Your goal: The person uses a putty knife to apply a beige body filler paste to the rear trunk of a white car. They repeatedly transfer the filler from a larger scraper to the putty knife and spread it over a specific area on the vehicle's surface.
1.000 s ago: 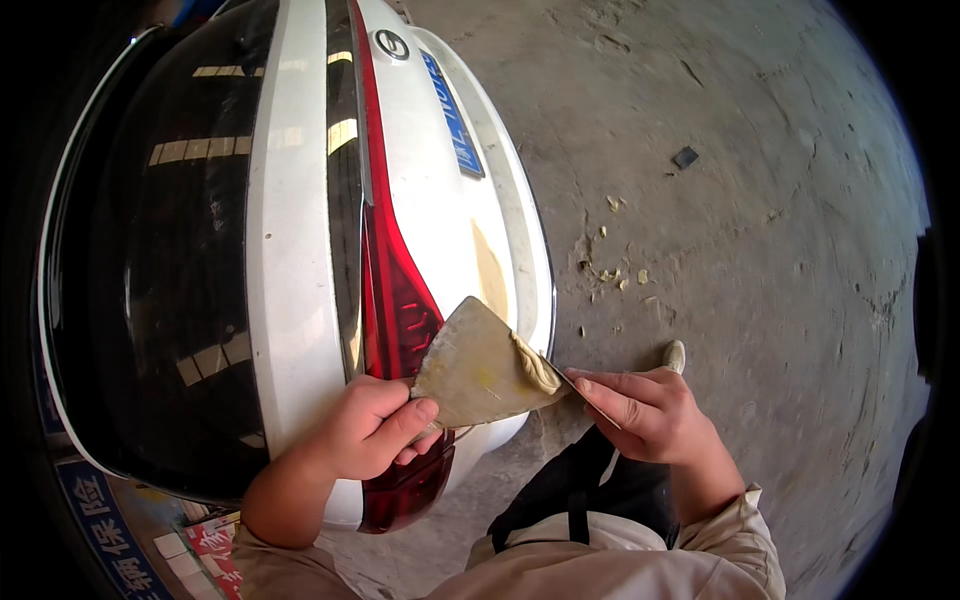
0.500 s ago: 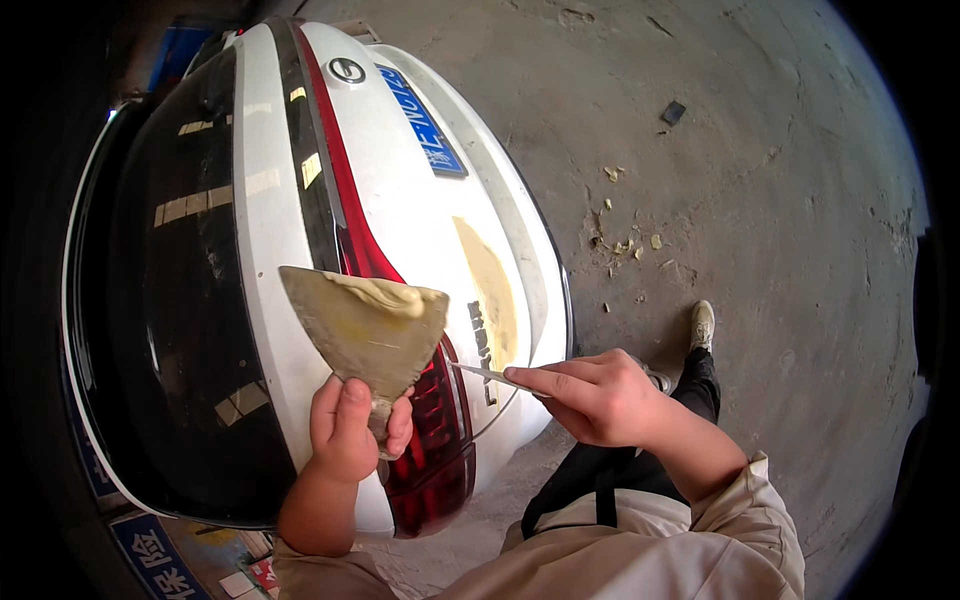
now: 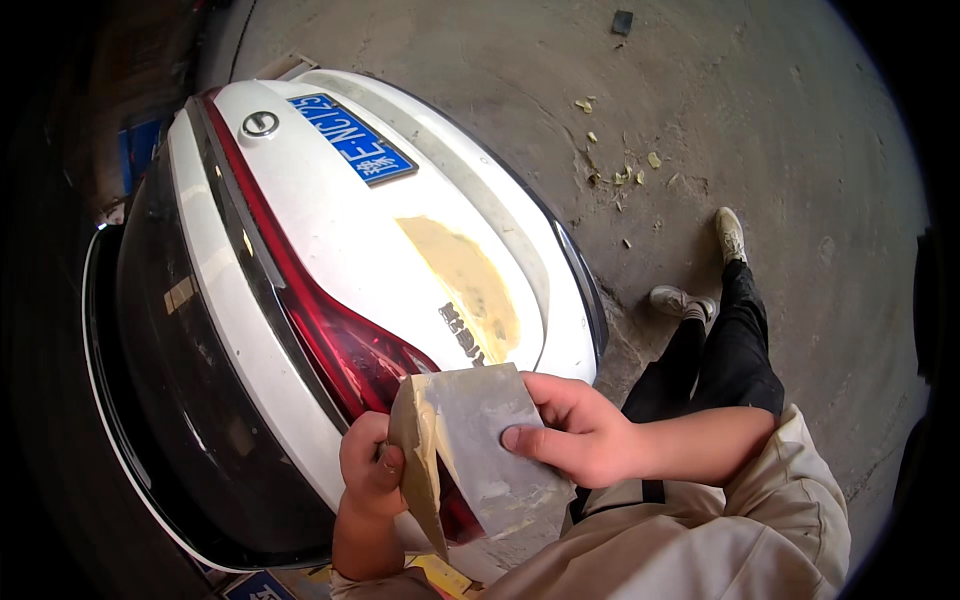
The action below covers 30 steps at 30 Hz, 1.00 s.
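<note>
My left hand is closed round a putty knife, whose broad blade is tilted nearly edge-on. Cream filler lies along the blade's edge, facing the other tool. Pinched between the thumb and fingers of my right hand is a thin grey rectangular scraper, its left edge up against the filler and the knife blade. Both tools are above the red tail light of a white car. Beyond them a smooth beige filler patch covers part of the car's rear panel, beside dark raised lettering.
A blue licence plate and a round emblem are on the car's rear. Filler crumbs and a small dark flat piece lie on the concrete floor. My shoes stand right of the bumper.
The right hand's scraper has turned from edge-on to flat-facing and moved left onto the knife. The knife has turned nearly edge-on and shifted lower. My view has shifted too.
</note>
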### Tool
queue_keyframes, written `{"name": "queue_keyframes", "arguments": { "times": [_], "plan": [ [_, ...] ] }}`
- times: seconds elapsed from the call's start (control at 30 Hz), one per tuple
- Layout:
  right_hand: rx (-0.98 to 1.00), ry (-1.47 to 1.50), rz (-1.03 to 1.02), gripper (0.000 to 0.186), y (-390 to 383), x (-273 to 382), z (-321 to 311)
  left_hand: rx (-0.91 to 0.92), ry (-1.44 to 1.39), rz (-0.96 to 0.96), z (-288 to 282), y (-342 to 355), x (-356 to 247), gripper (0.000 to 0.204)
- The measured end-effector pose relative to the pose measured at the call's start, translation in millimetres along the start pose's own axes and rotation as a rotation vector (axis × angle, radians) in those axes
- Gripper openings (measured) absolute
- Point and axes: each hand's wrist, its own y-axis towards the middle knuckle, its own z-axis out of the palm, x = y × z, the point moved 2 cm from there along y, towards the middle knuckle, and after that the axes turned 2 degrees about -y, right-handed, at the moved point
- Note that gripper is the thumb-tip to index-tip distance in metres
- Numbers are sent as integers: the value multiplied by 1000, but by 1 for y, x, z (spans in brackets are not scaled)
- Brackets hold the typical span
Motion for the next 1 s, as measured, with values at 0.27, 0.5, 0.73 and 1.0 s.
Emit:
{"name": "queue_keyframes", "arguments": {
  "times": [0.27,0.5,0.73,1.0],
  "plan": [
    [-26,236,45,31,-1,18,-9,153,369,246,10,14,-5,71],
    [-85,287,55,31,0,34,-21,123,484,234,11,18,-8,78],
    [-85,324,88,32,10,42,-29,124,508,180,10,24,-10,76],
    [-156,41,-571,37,19,95,-31,-86,399,122,0,23,-3,56]
  ]
}}
